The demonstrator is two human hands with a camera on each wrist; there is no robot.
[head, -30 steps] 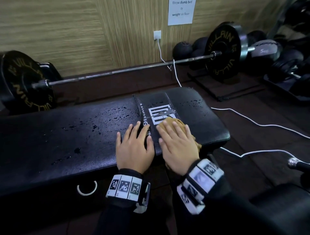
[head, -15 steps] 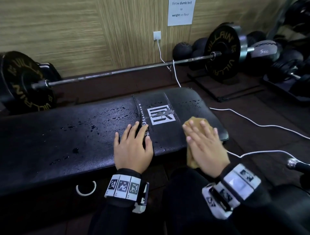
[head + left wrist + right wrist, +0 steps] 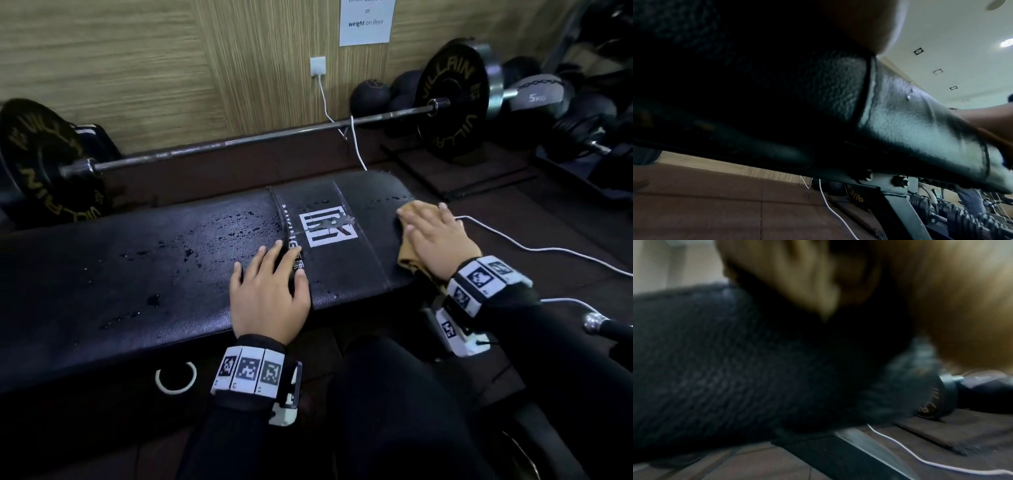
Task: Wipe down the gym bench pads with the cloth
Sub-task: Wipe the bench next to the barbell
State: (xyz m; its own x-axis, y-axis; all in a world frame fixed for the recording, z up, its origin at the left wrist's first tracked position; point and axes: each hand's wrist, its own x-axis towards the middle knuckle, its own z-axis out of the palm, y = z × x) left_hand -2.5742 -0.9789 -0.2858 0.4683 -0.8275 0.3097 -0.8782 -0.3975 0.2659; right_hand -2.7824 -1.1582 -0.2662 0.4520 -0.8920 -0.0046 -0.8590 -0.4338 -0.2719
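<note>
At the frame's right, the right hand [image 3: 440, 245] lay flat, fingers straight, atop the tan cloth [image 3: 411, 236] on the bench pad [image 3: 137, 274]; the left hand [image 3: 269, 296] rested flat, centre.

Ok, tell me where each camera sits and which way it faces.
Head: above, looking down at the bench; left hand, right hand on the cloth, both sleeves show.
Left wrist: low by the bench's near side, looking up along it; palm edge shows.
Right wrist: blurred, at the bench end; hand over cloth.
All three share the bench.
</note>
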